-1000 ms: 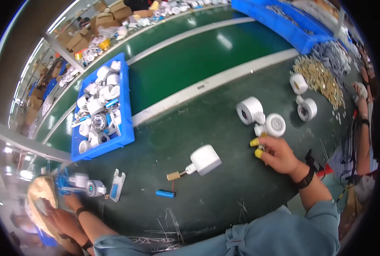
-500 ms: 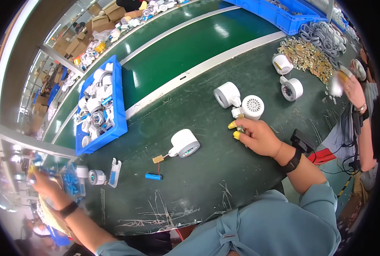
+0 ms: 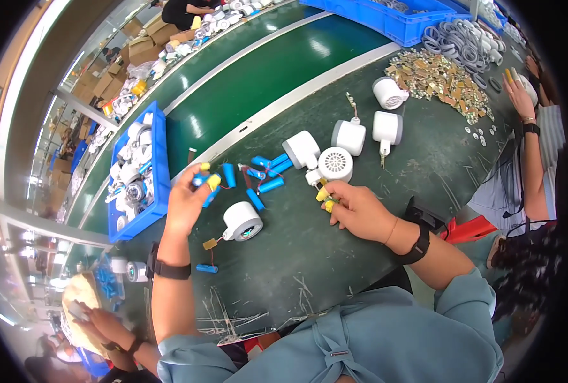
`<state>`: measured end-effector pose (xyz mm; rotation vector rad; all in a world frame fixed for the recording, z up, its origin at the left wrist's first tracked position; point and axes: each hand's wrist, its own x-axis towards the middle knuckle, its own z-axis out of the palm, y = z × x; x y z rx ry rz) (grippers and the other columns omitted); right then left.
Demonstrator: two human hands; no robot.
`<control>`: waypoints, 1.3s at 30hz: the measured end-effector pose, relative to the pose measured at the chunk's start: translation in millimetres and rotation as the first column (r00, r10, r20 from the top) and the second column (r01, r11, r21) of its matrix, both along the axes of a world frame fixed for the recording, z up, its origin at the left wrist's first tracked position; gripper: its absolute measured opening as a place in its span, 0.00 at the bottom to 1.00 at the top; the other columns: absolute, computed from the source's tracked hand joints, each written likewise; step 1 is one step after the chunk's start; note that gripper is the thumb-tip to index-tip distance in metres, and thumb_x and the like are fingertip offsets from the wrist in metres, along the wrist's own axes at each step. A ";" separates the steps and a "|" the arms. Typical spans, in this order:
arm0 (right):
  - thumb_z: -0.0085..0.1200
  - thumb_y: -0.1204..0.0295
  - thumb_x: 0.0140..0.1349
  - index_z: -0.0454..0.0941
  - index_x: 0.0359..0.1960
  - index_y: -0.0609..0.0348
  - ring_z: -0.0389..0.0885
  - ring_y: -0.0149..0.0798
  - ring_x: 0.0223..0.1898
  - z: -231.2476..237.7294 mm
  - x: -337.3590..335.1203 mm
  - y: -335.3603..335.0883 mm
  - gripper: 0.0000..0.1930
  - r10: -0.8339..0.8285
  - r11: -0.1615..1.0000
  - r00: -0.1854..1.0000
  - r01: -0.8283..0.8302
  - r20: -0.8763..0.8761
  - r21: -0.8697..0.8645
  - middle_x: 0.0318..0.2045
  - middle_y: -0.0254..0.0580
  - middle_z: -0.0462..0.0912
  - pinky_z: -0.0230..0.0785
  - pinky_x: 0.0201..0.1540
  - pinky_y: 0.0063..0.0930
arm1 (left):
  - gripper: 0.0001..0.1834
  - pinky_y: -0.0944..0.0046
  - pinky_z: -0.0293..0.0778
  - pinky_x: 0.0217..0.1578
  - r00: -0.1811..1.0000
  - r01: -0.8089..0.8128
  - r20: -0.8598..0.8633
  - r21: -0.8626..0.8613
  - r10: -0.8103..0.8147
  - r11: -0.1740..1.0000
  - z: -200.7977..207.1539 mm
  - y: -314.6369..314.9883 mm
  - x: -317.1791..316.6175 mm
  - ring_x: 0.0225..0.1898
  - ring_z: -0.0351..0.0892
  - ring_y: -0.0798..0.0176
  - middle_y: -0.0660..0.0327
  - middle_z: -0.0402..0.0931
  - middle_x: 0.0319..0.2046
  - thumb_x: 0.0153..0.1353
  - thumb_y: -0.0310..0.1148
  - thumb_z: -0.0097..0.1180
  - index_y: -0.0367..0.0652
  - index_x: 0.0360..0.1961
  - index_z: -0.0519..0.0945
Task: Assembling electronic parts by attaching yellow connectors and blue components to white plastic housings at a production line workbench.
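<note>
My left hand [image 3: 191, 201], with yellow finger covers, is closed on blue cylindrical battery cells above the bench. Loose blue battery cells [image 3: 272, 185], some with thin wires, lie just right of it. My right hand [image 3: 360, 214] pinches a small circuit board [image 3: 323, 185], partly hidden by its yellow-covered fingertips. Beside those fingertips is a white round housing with a grille [image 3: 335, 165], touching another white housing [image 3: 302, 150]. Nearer me, a white housing with a grey rim [image 3: 242, 220] has a small tan board [image 3: 210, 244] wired to it and to a blue cell [image 3: 207, 269].
Blue crate [image 3: 161, 172] at left holds white housings. More housings [image 3: 386, 127] stand at right, near heaps of small boards [image 3: 437, 80] and grey rings [image 3: 459, 41]. A green conveyor [image 3: 252, 83] runs behind. Co-workers' hands show at far right [image 3: 520, 99] and lower left [image 3: 108, 325].
My left hand has come from the far left to mid-bench with blue cells, and several now lie beside it. My right hand keeps its pinch. The whole view has shifted.
</note>
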<state>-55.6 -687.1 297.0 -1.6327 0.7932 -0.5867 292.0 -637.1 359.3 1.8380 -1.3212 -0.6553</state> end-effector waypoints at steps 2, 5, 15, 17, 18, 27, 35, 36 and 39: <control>0.50 0.77 0.68 0.69 0.55 0.62 0.84 0.30 0.33 4.7 -5.3 2.9 0.15 -0.032 0.991 0.999 0.026 0.040 0.128 0.36 0.42 0.82 0.76 0.30 0.22 | 0.22 0.69 0.76 0.42 0.991 0.042 0.124 -0.016 -0.040 0.999 -23.6 5.1 19.0 0.44 0.79 0.69 0.58 0.79 0.49 0.61 0.26 0.62 0.39 0.57 0.76; 0.50 0.77 0.67 0.66 0.56 0.66 0.86 0.34 0.36 0.7 -12.3 1.4 0.17 -0.126 0.975 0.990 0.113 0.062 0.189 0.39 0.47 0.83 0.78 0.32 0.23 | 0.20 0.68 0.77 0.43 0.852 0.118 0.515 -0.021 -0.090 0.993 -12.8 18.4 14.7 0.44 0.80 0.67 0.56 0.80 0.48 0.60 0.22 0.60 0.35 0.54 0.78; 0.49 0.73 0.68 0.76 0.41 0.68 0.85 0.30 0.31 13.5 -18.1 -12.1 0.09 -0.055 0.868 0.998 0.031 0.034 0.496 0.33 0.42 0.83 0.76 0.29 0.21 | 0.11 0.53 0.70 0.45 0.562 0.433 0.791 -0.034 -0.241 0.901 0.3 18.5 -117.1 0.41 0.75 0.50 0.56 0.79 0.35 0.46 0.28 0.63 0.38 0.33 0.83; 0.48 0.73 0.68 0.75 0.44 0.67 0.84 0.31 0.31 12.5 -15.9 -11.9 0.09 -0.024 0.870 0.999 -0.003 0.048 0.493 0.34 0.43 0.83 0.76 0.30 0.21 | 0.11 0.53 0.69 0.45 0.534 0.402 0.822 -0.039 -0.199 0.915 -17.0 20.5 -126.1 0.41 0.75 0.50 0.56 0.79 0.35 0.46 0.29 0.63 0.38 0.33 0.82; 0.48 0.73 0.68 0.75 0.44 0.67 0.84 0.31 0.31 12.3 -15.5 -11.3 0.09 -0.022 0.870 0.999 -0.003 0.044 0.493 0.34 0.43 0.83 0.76 0.30 0.21 | 0.11 0.53 0.68 0.45 0.484 0.380 0.852 0.000 -0.200 0.925 -27.1 17.1 -123.5 0.41 0.74 0.51 0.56 0.78 0.34 0.46 0.31 0.63 0.38 0.32 0.81; 0.51 0.70 0.69 0.76 0.41 0.65 0.82 0.27 0.29 11.8 -17.5 -8.9 0.10 -0.060 0.866 0.997 0.024 0.057 0.499 0.32 0.40 0.82 0.72 0.26 0.18 | 0.10 0.64 0.67 0.50 0.990 -0.084 -0.136 -0.471 0.022 0.878 49.2 8.6 -79.7 0.44 0.75 0.67 0.63 0.80 0.40 0.69 0.31 0.47 0.39 0.39 0.80; 0.48 0.70 0.70 0.74 0.45 0.65 0.81 0.27 0.28 18.6 -24.2 12.4 0.10 0.031 0.809 0.994 -0.085 0.103 0.581 0.31 0.39 0.81 0.74 0.26 0.19 | 0.13 0.45 0.68 0.57 0.356 0.679 0.776 0.168 -0.520 0.715 -6.8 108.1 -121.8 0.48 0.79 0.52 0.58 0.81 0.43 0.49 0.24 0.60 0.42 0.38 0.81; 0.47 0.71 0.71 0.73 0.46 0.65 0.81 0.27 0.28 19.3 -23.5 15.6 0.09 0.054 0.812 0.994 -0.100 0.097 0.574 0.32 0.39 0.81 0.74 0.27 0.20 | 0.14 0.45 0.67 0.57 0.475 0.617 0.721 0.136 -0.505 0.775 -8.6 117.1 -123.9 0.48 0.79 0.53 0.57 0.80 0.43 0.48 0.24 0.61 0.41 0.39 0.81; 0.44 0.72 0.72 0.72 0.47 0.65 0.81 0.27 0.30 18.8 -22.5 23.2 0.09 0.125 0.789 0.987 -0.161 0.101 0.593 0.33 0.40 0.81 0.75 0.28 0.20 | 0.15 0.48 0.68 0.56 0.712 0.453 0.584 0.042 -0.390 0.891 -8.7 126.6 -126.1 0.47 0.79 0.53 0.56 0.80 0.45 0.48 0.22 0.62 0.40 0.40 0.81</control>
